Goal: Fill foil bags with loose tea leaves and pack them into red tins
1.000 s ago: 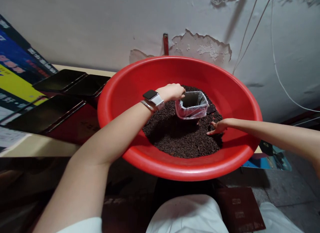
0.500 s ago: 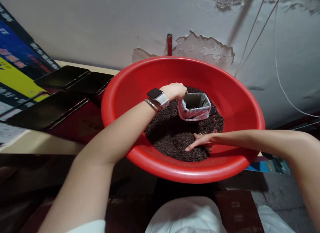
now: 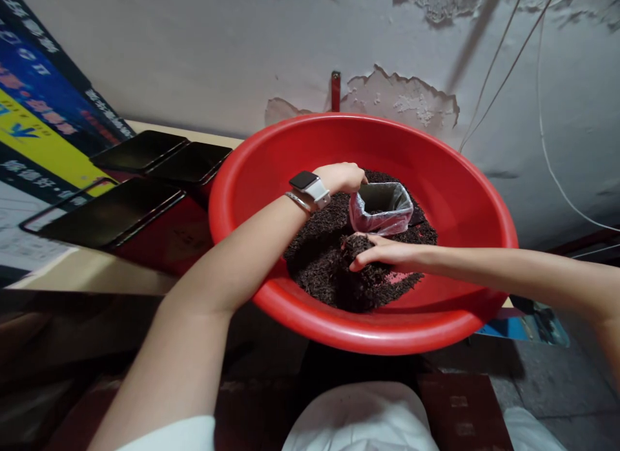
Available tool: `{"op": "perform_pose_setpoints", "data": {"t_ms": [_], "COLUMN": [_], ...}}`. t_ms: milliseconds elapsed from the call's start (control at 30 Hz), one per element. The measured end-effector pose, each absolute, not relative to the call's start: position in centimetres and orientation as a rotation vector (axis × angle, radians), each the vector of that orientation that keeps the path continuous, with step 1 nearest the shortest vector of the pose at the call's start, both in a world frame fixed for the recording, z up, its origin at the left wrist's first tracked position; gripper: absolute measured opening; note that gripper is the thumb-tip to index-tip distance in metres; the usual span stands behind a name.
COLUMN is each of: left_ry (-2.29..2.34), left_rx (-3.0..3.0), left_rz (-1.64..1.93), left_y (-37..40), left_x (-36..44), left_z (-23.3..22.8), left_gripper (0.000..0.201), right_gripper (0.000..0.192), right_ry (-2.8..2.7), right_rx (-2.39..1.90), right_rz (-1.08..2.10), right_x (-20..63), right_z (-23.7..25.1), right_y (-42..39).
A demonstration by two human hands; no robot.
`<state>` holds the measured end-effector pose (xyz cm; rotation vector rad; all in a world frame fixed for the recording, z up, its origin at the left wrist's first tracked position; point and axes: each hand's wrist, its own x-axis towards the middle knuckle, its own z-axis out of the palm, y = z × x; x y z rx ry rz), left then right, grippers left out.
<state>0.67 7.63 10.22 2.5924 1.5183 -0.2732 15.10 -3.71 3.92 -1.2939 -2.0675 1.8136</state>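
A large red plastic basin (image 3: 465, 199) holds a heap of dark, loose tea leaves (image 3: 314, 263). Inside it stands a small box lined with a clear plastic bag (image 3: 382, 220), with some dark leaves visible at its bottom. My left hand (image 3: 345, 178), watch and bangle on the wrist, pinches the left rim of the lined box. Just in front of the box, my right hand (image 3: 382, 252) cups a clump of the leaves, thumb and fingers curled round it. Below that hand a patch of the red basin floor shows through.
Several dark rectangular tins (image 3: 111, 212) stand on a pale tabletop (image 3: 92, 270) left of the basin, by a printed banner (image 3: 33, 108). Behind is a peeling wall (image 3: 194, 57) with hanging cables (image 3: 508, 70). A dark red stool or box (image 3: 460, 406) is below.
My right hand has gone from lying in the leaves to lifting a clump of them up towards the box. My left hand stays at the box's rim. The view has shifted slightly.
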Motion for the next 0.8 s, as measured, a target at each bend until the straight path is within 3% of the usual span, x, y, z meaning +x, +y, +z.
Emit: {"op": "perform_pose_setpoints", "data": {"t_ms": [133,367,567,800], "left_ry": [1.453,1.433,1.43,1.433], "left_rx": [2.591,2.519,2.507,2.521], "left_rz": [-0.257,-0.207,-0.212,-0.208], "left_y": [8.2,8.2,8.1,8.0], "left_x": [0.3,0.0,0.2,0.3], "left_z": [10.1,10.1,10.3,10.4], "left_gripper": [0.057,0.054,0.059,0.053], "right_gripper": [0.036,0.027,0.023,0.021], "right_ry": [-1.698,-1.528,-1.455,-1.822], "right_rx": [-1.295,-1.358,-1.387,-1.407], "right_rz": [1.954,1.492,1.225,0.784], "right_x": [16.1,17.0,17.6,17.5], "right_z": [7.0,10.9,10.7,11.5], "right_y": [-2.9,0.7,4.0,3.6]}}
